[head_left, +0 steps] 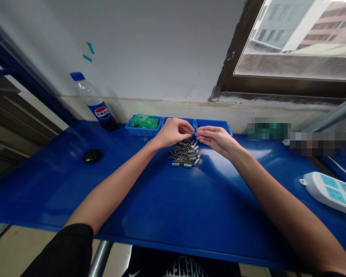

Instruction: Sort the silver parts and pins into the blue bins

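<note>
Above the pile, my left hand [173, 132] is closed in a pinch, its fingertips at one end of a small thin metal pin [193, 132]. My right hand [216, 139] meets it from the other side, thumb and fingers pinched at the pin's other end. The fingers hide most of the piece. Below both hands lies a pile of small metal parts [186, 154], with thin brass-coloured and dark pins mixed among short grey cylinders. Behind the hands stand three blue bins. Green packets [144, 121] fill the left bin [141, 132]; the middle bin [167, 121] and right bin [213, 123] are partly covered.
A cola bottle [99, 109] stands at the back left by the wall. On the blue table [150, 215] lies a black rounded object [92, 156] at left. A white power strip [331, 190] lies at right, and a window [300, 46] is above.
</note>
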{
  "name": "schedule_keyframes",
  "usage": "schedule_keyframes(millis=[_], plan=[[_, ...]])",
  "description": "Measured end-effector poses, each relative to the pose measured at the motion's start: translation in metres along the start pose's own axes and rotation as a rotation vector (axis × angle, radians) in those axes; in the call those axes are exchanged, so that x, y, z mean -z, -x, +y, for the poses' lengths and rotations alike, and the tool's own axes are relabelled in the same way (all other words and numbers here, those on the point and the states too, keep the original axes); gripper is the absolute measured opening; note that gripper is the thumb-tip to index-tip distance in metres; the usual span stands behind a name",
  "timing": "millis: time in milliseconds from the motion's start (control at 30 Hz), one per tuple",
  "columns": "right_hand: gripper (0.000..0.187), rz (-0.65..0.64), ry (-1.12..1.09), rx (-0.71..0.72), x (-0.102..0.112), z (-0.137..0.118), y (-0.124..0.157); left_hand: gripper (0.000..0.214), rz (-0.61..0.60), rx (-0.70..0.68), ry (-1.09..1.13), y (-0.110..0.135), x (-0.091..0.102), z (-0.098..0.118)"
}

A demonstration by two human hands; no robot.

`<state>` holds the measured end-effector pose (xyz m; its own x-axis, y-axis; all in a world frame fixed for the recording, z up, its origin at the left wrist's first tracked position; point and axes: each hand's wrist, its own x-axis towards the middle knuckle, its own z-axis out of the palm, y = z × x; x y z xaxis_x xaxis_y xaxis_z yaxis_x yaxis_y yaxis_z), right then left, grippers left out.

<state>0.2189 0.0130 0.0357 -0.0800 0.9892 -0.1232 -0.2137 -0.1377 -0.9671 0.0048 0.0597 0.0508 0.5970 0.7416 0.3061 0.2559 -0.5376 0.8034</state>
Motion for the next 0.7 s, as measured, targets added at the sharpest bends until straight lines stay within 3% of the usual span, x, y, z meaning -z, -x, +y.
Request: schedule_keyframes(millis=[233, 567, 700], plan=[[0.021, 0.065, 0.094, 0.067, 0.002, 0.000, -0.001, 0.021, -0.049, -0.006, -0.242, 0.000, -0.002, -0.005], [0.024, 0.393, 0.312, 0.176, 0.008, -0.005, -0.003, 0.033, -0.267, 0.047, -0.703, 0.003, -0.005, -0.015], [0.031, 0.374, 0.289, 0.164, 0.009, -0.006, -0.003, 0.035, -0.288, 0.062, -0.779, 0.004, -0.006, -0.016]])
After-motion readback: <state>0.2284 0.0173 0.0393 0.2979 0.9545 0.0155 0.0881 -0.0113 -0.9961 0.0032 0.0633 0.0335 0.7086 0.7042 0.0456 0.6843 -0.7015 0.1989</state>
